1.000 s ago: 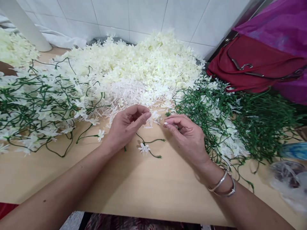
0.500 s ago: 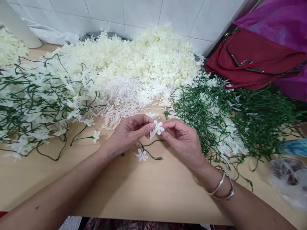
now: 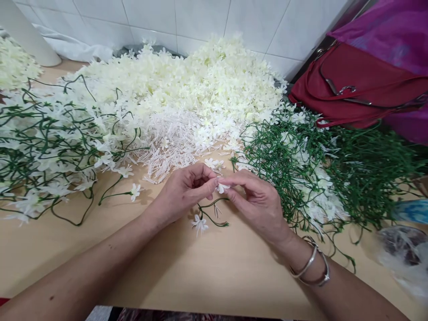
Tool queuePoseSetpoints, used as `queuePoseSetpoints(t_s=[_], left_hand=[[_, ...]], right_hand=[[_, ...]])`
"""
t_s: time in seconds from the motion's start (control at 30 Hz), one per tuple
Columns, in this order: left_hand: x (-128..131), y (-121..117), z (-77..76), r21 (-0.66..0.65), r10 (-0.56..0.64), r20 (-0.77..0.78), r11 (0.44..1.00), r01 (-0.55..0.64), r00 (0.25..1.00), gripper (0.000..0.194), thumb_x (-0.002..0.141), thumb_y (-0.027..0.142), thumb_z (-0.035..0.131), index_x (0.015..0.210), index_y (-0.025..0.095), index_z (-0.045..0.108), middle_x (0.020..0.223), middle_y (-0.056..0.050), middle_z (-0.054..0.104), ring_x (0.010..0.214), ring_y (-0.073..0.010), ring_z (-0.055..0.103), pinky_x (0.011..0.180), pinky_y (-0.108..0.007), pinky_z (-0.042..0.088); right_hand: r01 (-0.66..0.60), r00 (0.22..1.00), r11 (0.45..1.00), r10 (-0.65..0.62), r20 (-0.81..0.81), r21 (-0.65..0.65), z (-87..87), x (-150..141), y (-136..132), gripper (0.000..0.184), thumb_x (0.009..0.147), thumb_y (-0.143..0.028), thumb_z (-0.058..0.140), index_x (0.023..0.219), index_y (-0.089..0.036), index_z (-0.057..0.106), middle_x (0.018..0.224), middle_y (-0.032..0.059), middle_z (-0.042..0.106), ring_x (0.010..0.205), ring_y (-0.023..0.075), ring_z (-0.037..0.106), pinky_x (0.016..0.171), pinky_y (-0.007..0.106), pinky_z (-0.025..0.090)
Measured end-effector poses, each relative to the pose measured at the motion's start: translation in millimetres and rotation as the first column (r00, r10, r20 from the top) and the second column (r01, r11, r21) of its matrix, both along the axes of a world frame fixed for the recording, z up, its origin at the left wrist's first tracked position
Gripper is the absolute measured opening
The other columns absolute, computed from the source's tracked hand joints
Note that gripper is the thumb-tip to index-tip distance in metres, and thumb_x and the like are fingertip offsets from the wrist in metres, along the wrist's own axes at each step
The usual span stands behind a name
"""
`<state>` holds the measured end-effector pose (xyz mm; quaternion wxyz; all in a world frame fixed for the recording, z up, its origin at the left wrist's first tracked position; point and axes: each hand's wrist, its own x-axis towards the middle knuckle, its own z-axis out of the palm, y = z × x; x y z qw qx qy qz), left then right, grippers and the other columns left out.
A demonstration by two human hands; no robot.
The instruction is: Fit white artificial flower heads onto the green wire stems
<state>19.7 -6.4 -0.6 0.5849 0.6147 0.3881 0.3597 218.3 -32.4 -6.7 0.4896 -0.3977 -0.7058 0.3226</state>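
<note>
Between the fingertips of both hands is a small white artificial flower [image 3: 221, 187], tilted and partly covered by the fingers. My left hand [image 3: 190, 187] pinches it from the left with thumb and forefinger. From the right, my right hand [image 3: 256, 198], with bangles on the wrist, closes thumb and forefinger on its petals. Just below lies a green stem [image 3: 216, 222] carrying a white flower [image 3: 199, 224], and a few thin white stamens [image 3: 217, 209] rest beside it. Behind the hands are loose white petals [image 3: 214, 164] on the table [image 3: 187, 276].
Stemmed flowers [image 3: 60, 151] pile up on the left. Along the tiled wall is a heap of cream blossoms [image 3: 207, 76], with white stamens [image 3: 170, 138] in front. Green stems [image 3: 364, 169] spread at right, near a red bag [image 3: 364, 80] and a clear plastic bag [image 3: 404, 254].
The flower has turned from facing up to tilted, and my right fingers have closed further over it. Thin white stamens now show below the hands.
</note>
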Motion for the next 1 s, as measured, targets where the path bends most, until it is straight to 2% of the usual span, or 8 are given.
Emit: queuePoseSetpoints(t_s=[0.2, 0.3, 0.4, 0.57, 0.67, 0.73, 0.87, 1.0], left_hand=[[-0.6, -0.1, -0.9, 0.076, 0.115, 0.052, 0.990, -0.119, 0.992, 0.019, 0.095, 0.035, 0.068, 0.102, 0.017, 0.065, 0.086, -0.001, 0.067, 0.075, -0.0122, 0.061, 0.070, -0.025, 0.049], [-6.6, -0.1, 2.0, 0.199, 0.229, 0.003, 0.954, -0.225, 0.973, 0.019, 0.095, 0.034, 0.070, 0.107, 0.019, 0.065, 0.091, -0.002, 0.067, 0.079, -0.0128, 0.062, 0.072, -0.025, 0.050], [-15.1, 0.9, 7.7, 0.370, 0.272, -0.070, 0.900, -0.228, 0.960, 0.014, 0.096, 0.031, 0.068, 0.105, 0.019, 0.067, 0.092, -0.002, 0.068, 0.080, -0.0129, 0.062, 0.072, -0.025, 0.049], [-28.5, 1.7, 25.9, 0.504, 0.144, -0.236, 0.864, -0.006, 0.961, 0.009, 0.098, 0.026, 0.065, 0.098, 0.019, 0.070, 0.084, 0.000, 0.069, 0.076, -0.0124, 0.061, 0.071, -0.024, 0.048], [-35.2, 0.5, 37.4, 0.515, 0.044, -0.354, 0.843, 0.155, 0.934, 0.010, 0.100, 0.024, 0.063, 0.098, 0.019, 0.071, 0.094, -0.002, 0.073, 0.081, -0.0129, 0.065, 0.073, -0.024, 0.049], [-39.8, -1.8, 40.8, 0.537, 0.014, -0.476, 0.796, 0.278, 0.880, 0.013, 0.102, 0.024, 0.059, 0.101, 0.021, 0.072, 0.104, -0.003, 0.073, 0.088, -0.0140, 0.068, 0.076, -0.025, 0.050], [-53.3, -12.9, 32.9, 0.581, 0.120, -0.694, 0.677, 0.453, 0.710, 0.021, 0.102, 0.019, 0.055, 0.117, 0.023, 0.069, 0.119, -0.007, 0.069, 0.102, -0.0205, 0.068, 0.086, -0.032, 0.049], [-74.7, -26.1, 19.0, 0.561, 0.154, -0.753, 0.659, 0.502, 0.640, 0.036, 0.101, 0.007, 0.045, 0.125, 0.025, 0.064, 0.133, -0.009, 0.063, 0.101, -0.0192, 0.067, 0.080, -0.031, 0.050]], right_hand=[[0.053, 0.993, 0.992, -0.064, -0.099, -0.116, -0.3, 1.9, 5.1, 0.010, 0.092, -0.017, 0.075, 0.096, -0.026, 0.076, 0.088, 0.0004, 0.073, 0.080, 0.0151, 0.068, 0.077, 0.032, 0.055], [0.126, 0.984, 0.989, -0.136, -0.116, -0.083, -0.2, 6.2, 9.8, 0.006, 0.092, -0.018, 0.075, 0.092, -0.024, 0.075, 0.100, 0.0024, 0.071, 0.096, 0.0162, 0.067, 0.088, 0.032, 0.054], [0.141, 0.971, 0.984, -0.158, -0.181, -0.106, -1.3, 8.5, 14.1, 0.004, 0.094, -0.020, 0.073, 0.092, -0.024, 0.071, 0.112, 0.0043, 0.072, 0.107, 0.0183, 0.068, 0.098, 0.036, 0.053], [0.130, 0.971, 0.975, -0.162, -0.176, -0.180, -2.7, 8.3, 14.6, 0.003, 0.096, -0.023, 0.070, 0.094, -0.024, 0.068, 0.092, 0.0014, 0.074, 0.087, 0.0163, 0.071, 0.085, 0.032, 0.055], [0.150, 0.978, 0.978, -0.169, -0.121, -0.147, -1.1, 8.4, 12.3, 0.003, 0.096, -0.022, 0.070, 0.093, -0.023, 0.068, 0.088, 0.0010, 0.072, 0.081, 0.0155, 0.068, 0.079, 0.031, 0.053], [0.152, 0.981, 0.981, -0.165, -0.105, -0.119, -0.5, 8.7, 11.0, 0.003, 0.096, -0.021, 0.069, 0.093, -0.023, 0.068, 0.089, 0.0009, 0.071, 0.080, 0.0152, 0.067, 0.079, 0.030, 0.053], [0.159, 0.985, 0.985, -0.163, -0.060, -0.066, -4.1, 10.4, 10.4, 0.003, 0.097, -0.021, 0.067, 0.095, -0.023, 0.067, 0.091, 0.0017, 0.071, 0.085, 0.0161, 0.067, 0.080, 0.031, 0.052], [0.166, 0.984, 0.984, -0.170, -0.051, -0.068, -8.9, 11.4, 12.0, 0.003, 0.098, -0.023, 0.066, 0.095, -0.023, 0.067, 0.091, 0.0019, 0.071, 0.084, 0.0167, 0.067, 0.078, 0.031, 0.051]])
